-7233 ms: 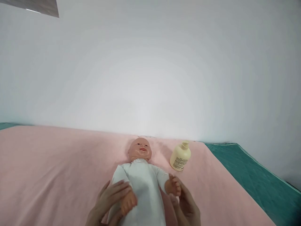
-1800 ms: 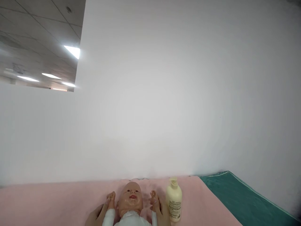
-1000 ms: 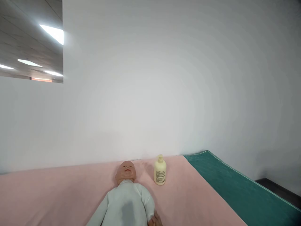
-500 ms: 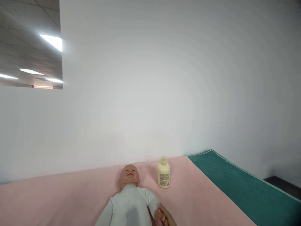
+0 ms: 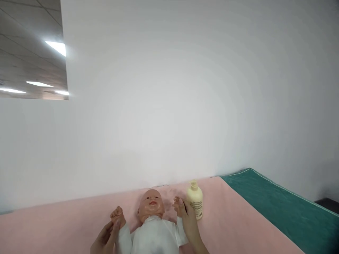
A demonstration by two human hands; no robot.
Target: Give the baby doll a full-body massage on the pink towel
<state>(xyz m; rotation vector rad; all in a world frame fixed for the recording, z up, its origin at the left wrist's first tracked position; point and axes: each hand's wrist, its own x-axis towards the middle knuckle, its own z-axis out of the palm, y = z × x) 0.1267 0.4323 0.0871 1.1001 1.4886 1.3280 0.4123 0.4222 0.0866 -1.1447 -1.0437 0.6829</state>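
A baby doll [image 5: 156,235] in a white long-sleeved top lies on its back, head toward the wall, its lower body cut off by the frame's bottom edge. My left hand [image 5: 105,237] is closed around the doll's wrist on the left side, and that small arm is raised. On the other side, my right hand [image 5: 191,222] grips the doll's other forearm near its hand, which is lifted beside the head. Just behind my right hand stands a pale yellow pump bottle [image 5: 195,194], upright and partly covered by my fingers.
Under the doll spreads a pink cloth [image 5: 66,222]. A green mat [image 5: 275,201] shows to the right of it. Behind rises a white wall [image 5: 159,106], with ceiling lights past its edge at upper left.
My left hand has come into view holding the doll's wrist. Both doll arms have been raised from its sides to beside its head. The view has shifted slightly.
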